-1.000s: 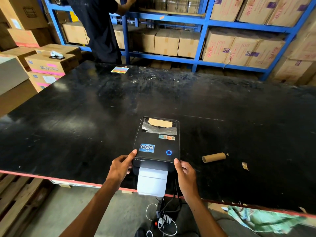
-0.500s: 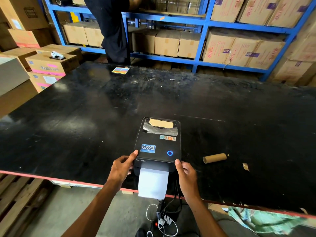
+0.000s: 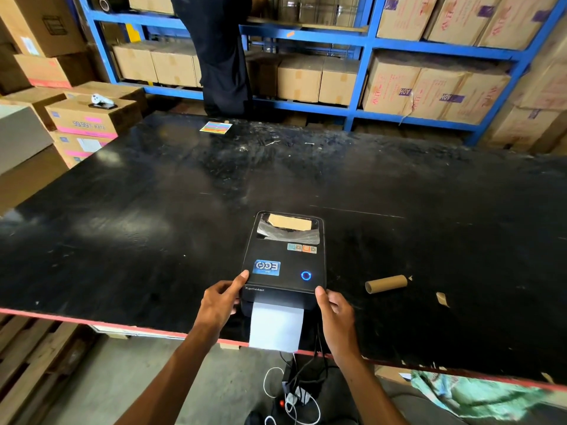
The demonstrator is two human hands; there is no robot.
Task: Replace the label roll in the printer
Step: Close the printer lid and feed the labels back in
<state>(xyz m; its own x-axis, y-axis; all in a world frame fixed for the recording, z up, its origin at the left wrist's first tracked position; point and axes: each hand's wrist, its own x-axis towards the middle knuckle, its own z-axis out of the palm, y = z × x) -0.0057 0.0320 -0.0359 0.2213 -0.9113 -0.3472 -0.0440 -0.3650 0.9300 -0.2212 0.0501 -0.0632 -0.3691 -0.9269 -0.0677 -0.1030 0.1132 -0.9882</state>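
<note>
A black label printer (image 3: 283, 259) sits closed at the near edge of the black table (image 3: 153, 225), its blue ring light on. A strip of white labels (image 3: 276, 328) hangs out of its front slot over the table edge. My left hand (image 3: 219, 302) grips the printer's front left corner, thumb on the lid. On the front right corner rests my right hand (image 3: 334, 314), thumb touching the lid's edge. An empty cardboard roll core (image 3: 386, 283) lies on the table to the right of the printer.
A person in dark clothes (image 3: 221, 56) stands at the blue shelving (image 3: 362, 41) full of cartons beyond the table. Cartons (image 3: 89, 118) are stacked at left. A coloured card (image 3: 215, 127) lies at the far edge, a paper scrap (image 3: 441, 299) at right. Cables (image 3: 294, 394) hang below.
The label strip has fed further out of the slot. The person at the shelves has shifted right. My hands have stayed on the printer's front corners.
</note>
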